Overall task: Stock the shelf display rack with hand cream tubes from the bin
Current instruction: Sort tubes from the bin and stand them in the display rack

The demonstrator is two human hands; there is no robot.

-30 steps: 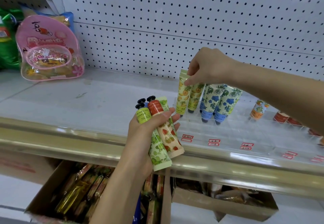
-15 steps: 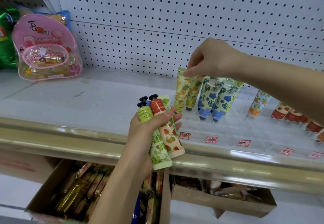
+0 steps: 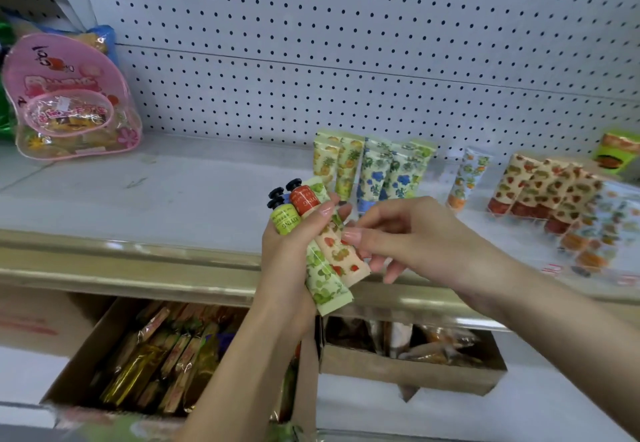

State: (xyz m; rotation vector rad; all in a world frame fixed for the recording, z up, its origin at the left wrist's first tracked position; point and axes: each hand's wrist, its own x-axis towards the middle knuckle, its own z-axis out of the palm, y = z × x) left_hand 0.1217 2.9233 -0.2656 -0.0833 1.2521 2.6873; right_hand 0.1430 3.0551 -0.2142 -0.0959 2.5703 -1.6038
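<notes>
My left hand (image 3: 287, 254) grips a bundle of several hand cream tubes, caps up, in front of the shelf edge. A green leaf-print tube (image 3: 323, 280) and a strawberry-print tube (image 3: 337, 251) are at the front. My right hand (image 3: 415, 234) meets the bundle from the right; its thumb lies on the strawberry-print tube and its fingers curl beneath it. On the shelf, the clear display rack (image 3: 588, 279) holds standing tubes: pineapple-print (image 3: 327, 161), blue-flower (image 3: 372, 171), one orange-print (image 3: 467, 178) and several strawberry-print (image 3: 540, 185).
A pink snack bag (image 3: 69, 95) leans against the pegboard at the far left of the shelf. The gold shelf edge (image 3: 138, 261) runs across the front. Below it stand cardboard boxes (image 3: 149, 355) of wrapped goods. A green and orange pack (image 3: 616, 151) sits far right.
My right hand has left the pineapple-print tubes in the rack and come down and forward to the bundle in my left hand. The view has shifted right, showing more of the rack.
</notes>
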